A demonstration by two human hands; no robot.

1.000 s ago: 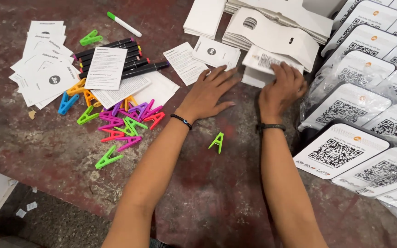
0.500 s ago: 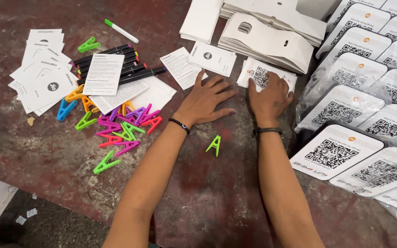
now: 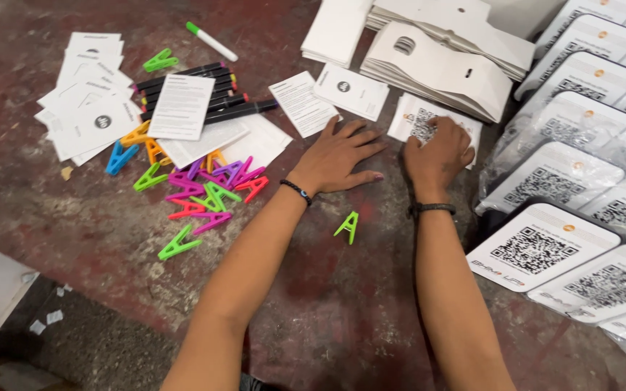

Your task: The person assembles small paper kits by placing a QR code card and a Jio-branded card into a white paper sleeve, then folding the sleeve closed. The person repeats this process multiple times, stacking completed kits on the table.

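One white code-printed card (image 3: 418, 123), under right hand (image 3: 440, 152)

Coloured clips (image 3: 204, 192), black markers (image 3: 204, 101), leaflets (image 3: 85, 119) lie scattered.

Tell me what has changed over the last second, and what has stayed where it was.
The right hand has drawn a small white printed card off the stack of folded white cartons, toward the person and down onto the floor, where it now presses on it. The left hand stays flat on the floor beside it. The lone green clip, the pile of coloured clips, the markers and the bagged code cards stayed put.
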